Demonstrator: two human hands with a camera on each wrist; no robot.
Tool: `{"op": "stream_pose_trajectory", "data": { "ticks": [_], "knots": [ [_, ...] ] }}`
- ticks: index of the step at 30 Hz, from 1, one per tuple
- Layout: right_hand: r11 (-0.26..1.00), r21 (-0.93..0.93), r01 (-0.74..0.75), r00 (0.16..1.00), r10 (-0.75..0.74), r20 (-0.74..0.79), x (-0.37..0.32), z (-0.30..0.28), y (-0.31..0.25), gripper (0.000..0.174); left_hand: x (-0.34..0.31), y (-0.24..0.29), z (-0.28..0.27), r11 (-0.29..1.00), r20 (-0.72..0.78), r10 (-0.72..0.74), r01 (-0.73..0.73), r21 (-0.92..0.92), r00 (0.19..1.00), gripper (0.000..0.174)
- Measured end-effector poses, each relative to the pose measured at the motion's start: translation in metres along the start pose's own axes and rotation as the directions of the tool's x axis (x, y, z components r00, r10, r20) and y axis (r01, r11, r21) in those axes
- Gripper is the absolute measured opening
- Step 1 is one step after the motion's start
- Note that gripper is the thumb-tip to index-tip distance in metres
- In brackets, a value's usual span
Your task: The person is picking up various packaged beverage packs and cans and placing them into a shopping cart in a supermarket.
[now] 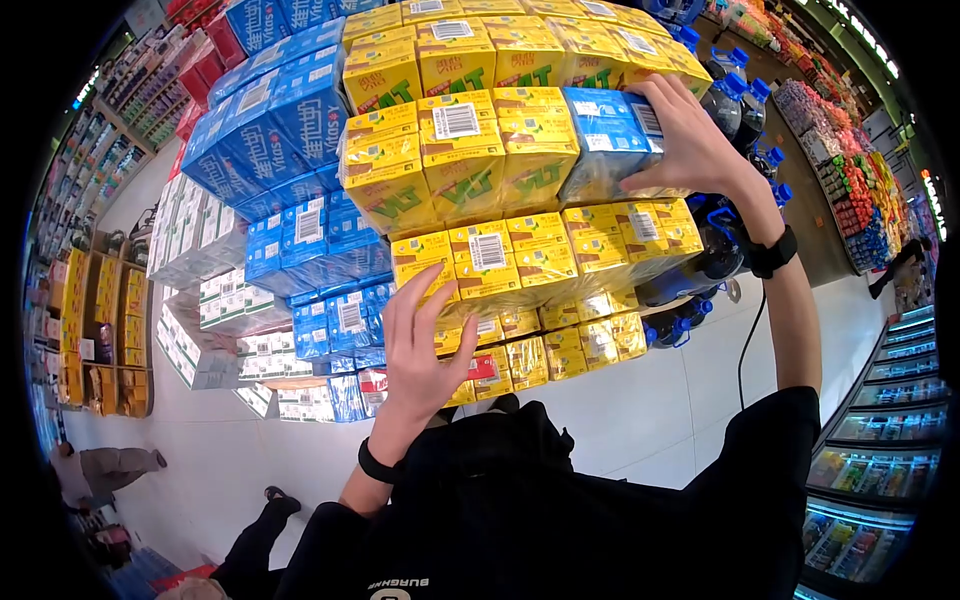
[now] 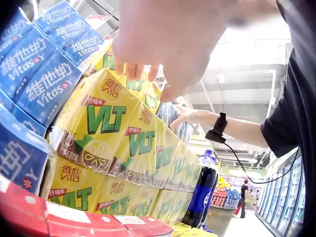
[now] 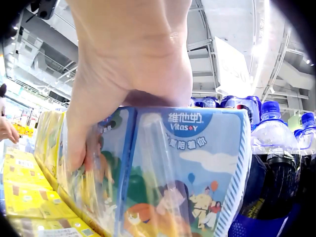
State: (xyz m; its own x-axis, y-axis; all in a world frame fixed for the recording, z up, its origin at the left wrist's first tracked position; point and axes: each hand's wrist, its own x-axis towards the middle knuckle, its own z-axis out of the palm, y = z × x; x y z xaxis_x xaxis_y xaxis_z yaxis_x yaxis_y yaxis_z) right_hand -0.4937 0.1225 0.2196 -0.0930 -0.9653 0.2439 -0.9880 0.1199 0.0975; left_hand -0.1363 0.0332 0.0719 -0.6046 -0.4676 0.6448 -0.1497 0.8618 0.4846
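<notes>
Beside yellow packs [image 1: 470,160]: blue pack [image 1: 600,150] clasped under right grip [image 1: 692,142].

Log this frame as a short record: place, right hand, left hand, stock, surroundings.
place: shop aisle, at a stacked drinks display
right hand: grips blue Vitasoy pack at the right end of a row of yellow VLT packs
left hand: fingers straight and spread, at a lower yellow tier; contact unclear
stock: yellow tiers, with blue Vitasoy stack to their left
surroundings: dark bottles with blue caps beyond the held pack; chiller cabinets at right
</notes>
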Motion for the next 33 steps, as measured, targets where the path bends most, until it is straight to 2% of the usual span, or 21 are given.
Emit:
{"op": "stream_pose_trajectory", "data": {
  "ticks": [5, 8, 9, 15, 20, 21, 22, 24, 25, 26, 28, 29, 30, 32, 33],
  "knots": [
    [0.996, 0.089, -0.006, 0.995, 0.015, -0.101, -0.012, 0.005, -0.005, 0.092, 0.008, 0.005, 0.011, 0.997, 0.127, -0.044, 0.036, 0.063, 0.991, 0.048],
    [0.998, 0.062, 0.006, 0.990, 0.003, -0.140, -0.022, 0.000, -0.014, 0.092, 0.008, 0.006, 0.013, 0.996, 0.100, -0.065, 0.059, 0.063, 0.993, 0.047],
    [0.999, 0.017, 0.030, 0.978, -0.026, -0.207, -0.029, 0.003, -0.016, 0.092, 0.009, 0.010, 0.012, 0.996, 0.070, -0.073, 0.069, 0.056, 0.995, 0.045],
    [0.983, -0.110, 0.145, 0.889, -0.178, -0.423, -0.072, 0.022, -0.030, 0.096, 0.013, 0.036, 0.011, 0.966, -0.041, -0.132, 0.119, -0.229, 0.990, 0.035],
    [0.957, -0.213, 0.196, 0.780, -0.284, -0.558, -0.112, 0.036, -0.027, 0.097, 0.022, 0.047, 0.013, 0.905, -0.024, -0.157, 0.134, -0.405, 0.987, 0.030],
    [0.956, -0.222, 0.191, 0.779, -0.285, -0.559, -0.120, 0.031, -0.029, 0.087, 0.024, 0.049, 0.013, 0.885, 0.002, -0.157, 0.141, -0.443, 0.988, 0.030],
    [0.939, -0.266, 0.217, 0.748, -0.335, -0.573, -0.126, 0.026, -0.032, 0.082, 0.028, 0.053, 0.012, 0.772, 0.071, -0.217, 0.216, -0.597, 0.974, 0.031],
    [0.901, -0.351, 0.257, 0.686, -0.425, -0.590, -0.139, 0.013, -0.044, 0.073, 0.036, 0.063, 0.011, 0.454, 0.248, -0.286, 0.359, -0.816, 0.926, 0.035],
    [0.874, -0.416, 0.252, 0.686, -0.465, -0.559, -0.148, 0.003, -0.055, 0.062, 0.038, 0.056, 0.015, 0.381, 0.348, -0.226, 0.412, -0.828, 0.910, 0.046],
    [0.834, -0.472, 0.284, 0.678, -0.523, -0.516, -0.157, -0.005, -0.064, 0.060, 0.039, 0.056, 0.019, 0.241, 0.455, -0.224, 0.501, -0.831, 0.862, 0.050],
    [0.756, -0.547, 0.359, 0.623, -0.631, -0.463, -0.166, -0.018, -0.088, 0.056, 0.042, 0.063, 0.022, -0.039, 0.654, -0.167, 0.658, -0.752, 0.738, 0.056],
    [0.709, -0.578, 0.404, 0.582, -0.686, -0.436, -0.170, -0.020, -0.098, 0.053, 0.044, 0.075, 0.015, -0.099, 0.774, -0.190, 0.773, -0.627, 0.604, 0.066],
    [0.687, -0.591, 0.423, 0.549, -0.713, -0.436, -0.174, -0.022, -0.108, 0.052, 0.042, 0.074, 0.012, -0.199, 0.840, -0.042, 0.820, -0.537, 0.541, 0.071],
    [0.683, -0.567, 0.460, 0.490, -0.728, -0.479, -0.177, -0.017, -0.128, 0.055, 0.032, 0.073, 0.014, -0.216, 0.883, -0.002, 0.862, -0.459, 0.469, 0.074],
    [0.655, -0.599, 0.461, 0.457, -0.753, -0.473, -0.178, -0.014, -0.136, 0.061, 0.025, 0.073, 0.014, -0.331, 0.871, 0.054, 0.832, -0.445, 0.488, 0.077]
  ]
}}
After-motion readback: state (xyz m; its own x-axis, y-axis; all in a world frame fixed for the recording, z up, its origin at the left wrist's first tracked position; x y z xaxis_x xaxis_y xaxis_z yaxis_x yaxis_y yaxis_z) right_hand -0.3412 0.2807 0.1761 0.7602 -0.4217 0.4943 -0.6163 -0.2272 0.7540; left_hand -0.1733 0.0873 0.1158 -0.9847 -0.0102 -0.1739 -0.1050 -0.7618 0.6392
